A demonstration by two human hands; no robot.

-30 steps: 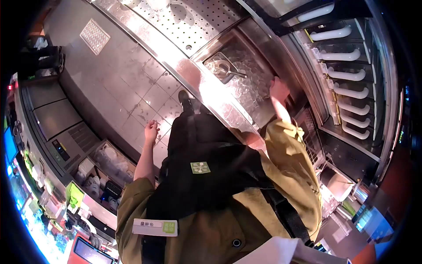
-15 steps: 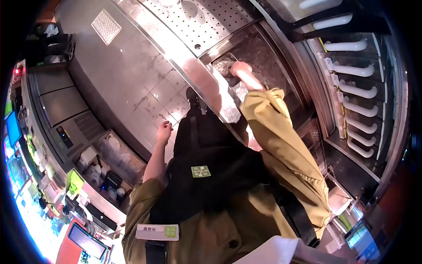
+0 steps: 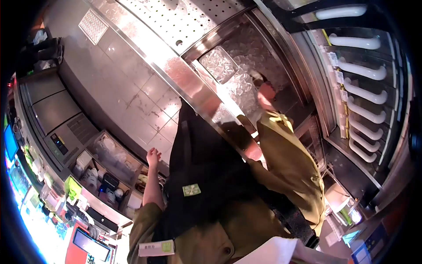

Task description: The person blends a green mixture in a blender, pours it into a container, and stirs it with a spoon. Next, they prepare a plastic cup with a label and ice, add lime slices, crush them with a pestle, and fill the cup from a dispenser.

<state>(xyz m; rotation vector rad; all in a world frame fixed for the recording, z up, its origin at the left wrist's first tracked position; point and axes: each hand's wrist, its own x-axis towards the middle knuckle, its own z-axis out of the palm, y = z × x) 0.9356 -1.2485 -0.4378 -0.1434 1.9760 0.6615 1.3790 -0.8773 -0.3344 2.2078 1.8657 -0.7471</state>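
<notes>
My right hand (image 3: 266, 94) is closed over the loose ice in a steel ice bin (image 3: 193, 55). From its fingers sticks out an ice scoop (image 3: 258, 78), small and blurred, close to the ice surface. A square clear container (image 3: 238, 69) filled with ice cubes (image 3: 217, 64) sits in the bin's near-left corner, apart from that hand. Loose ice (image 3: 241, 90) lies beside and around it. Low at my left side hangs my left hand (image 3: 153, 156), holding nothing, its fingers loosely bent and apart, over the floor near an open drawer.
A perforated steel counter (image 3: 193, 22) adjoins the bin. To the right runs a row of white curved handles (image 3: 365, 68). On the left are an open drawer (image 3: 112, 160) with bags and small items, a steel cabinet (image 3: 52, 110) and a tablet (image 3: 91, 244). A floor grate (image 3: 93, 26) lies beyond.
My right hand has moved from the clear container to the loose ice on its right, taking the scoop along. The container now shows full of ice. My left hand still hangs at my side.
</notes>
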